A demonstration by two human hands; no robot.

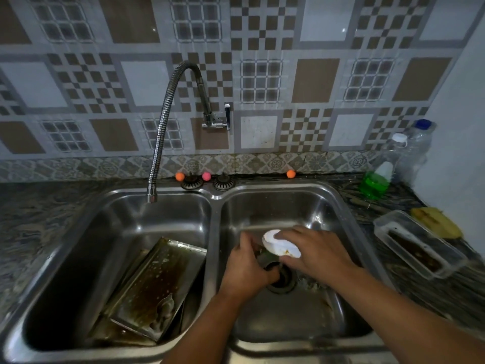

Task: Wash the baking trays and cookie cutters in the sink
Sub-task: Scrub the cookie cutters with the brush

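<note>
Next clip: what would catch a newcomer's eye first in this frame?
Probably the two hands over the drain of the right basin: the right hand grips a white soap-like block, and the left hand holds something dark I cannot identify. Next, the greasy baking trays leaning in the left basin under the flexible faucet, with no water seen running.
</note>
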